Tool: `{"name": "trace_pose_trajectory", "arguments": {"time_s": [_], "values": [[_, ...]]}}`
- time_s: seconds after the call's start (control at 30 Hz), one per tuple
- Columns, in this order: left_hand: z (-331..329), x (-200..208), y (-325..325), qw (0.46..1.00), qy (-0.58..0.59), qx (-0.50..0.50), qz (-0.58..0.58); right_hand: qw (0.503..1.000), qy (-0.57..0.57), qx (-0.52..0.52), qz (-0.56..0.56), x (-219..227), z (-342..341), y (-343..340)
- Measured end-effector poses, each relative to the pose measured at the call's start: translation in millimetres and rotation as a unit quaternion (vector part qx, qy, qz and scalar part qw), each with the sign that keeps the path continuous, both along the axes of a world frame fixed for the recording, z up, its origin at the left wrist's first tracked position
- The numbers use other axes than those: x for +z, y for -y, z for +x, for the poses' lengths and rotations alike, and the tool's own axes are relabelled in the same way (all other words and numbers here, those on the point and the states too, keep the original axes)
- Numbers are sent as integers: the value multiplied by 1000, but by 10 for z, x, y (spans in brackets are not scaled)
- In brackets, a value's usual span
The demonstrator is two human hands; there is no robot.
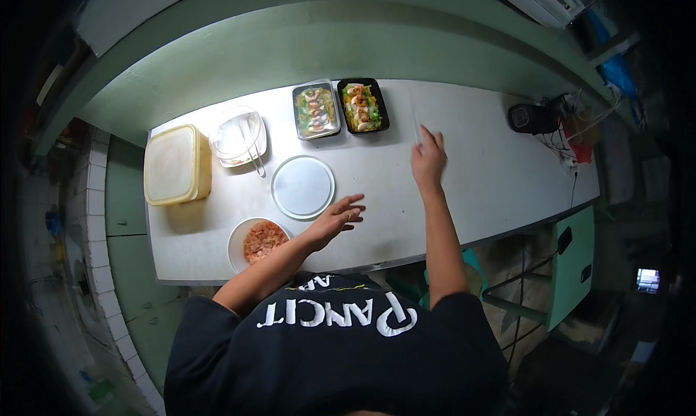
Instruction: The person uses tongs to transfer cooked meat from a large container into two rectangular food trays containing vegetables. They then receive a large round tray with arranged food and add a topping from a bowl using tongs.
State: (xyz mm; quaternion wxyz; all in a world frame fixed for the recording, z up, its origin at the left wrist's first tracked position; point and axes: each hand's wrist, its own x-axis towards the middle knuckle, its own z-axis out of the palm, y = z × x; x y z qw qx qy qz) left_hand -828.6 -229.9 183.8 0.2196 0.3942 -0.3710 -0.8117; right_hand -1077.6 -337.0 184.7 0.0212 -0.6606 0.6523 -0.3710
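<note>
My left hand (339,219) is over the table beside a round whitish lid (303,188), fingers stretched out and holding nothing. My right hand (429,156) is farther forward, to the right of the food containers, slightly blurred. Between its fingers appears a thin clear plastic piece (415,113), faint and seen nearly edge-on. An uncovered black container (364,106) holds noodles topped with shrimp, egg and greens. Left of it is a similar container under a clear lid (316,110). A white bowl (236,251) of pinkish-orange shrimp sits near the front edge, partly behind my left forearm.
At the left stands a yellowish lidded tub (174,165). Next to it, a white dish (239,155) carries a clear cover and tongs (257,155). A black device (533,118) and tangled cables (569,144) occupy the right end. A green wall (254,57) runs along the back.
</note>
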Motion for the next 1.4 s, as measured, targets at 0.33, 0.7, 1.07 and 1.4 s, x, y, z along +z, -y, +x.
{"name": "trace_pose_trajectory", "arguments": {"time_s": [0.33, 0.7, 1.07, 1.4], "values": [[602, 325, -305, 999, 31, 12, -2, 942, -273, 124, 149, -461, 1318, 1115], [745, 178, -254, 998, 38, 43, 14, 922, -273, 170, 217, -237, 1158, 1072], [697, 111, -164, 998, 47, 44, 16, 966, -28, 34, 254, -445, 264, 1483], [681, 73, -141, 997, 59, 45, 31, 949, 38, 13, 311, -818, 271, 1465]]}}
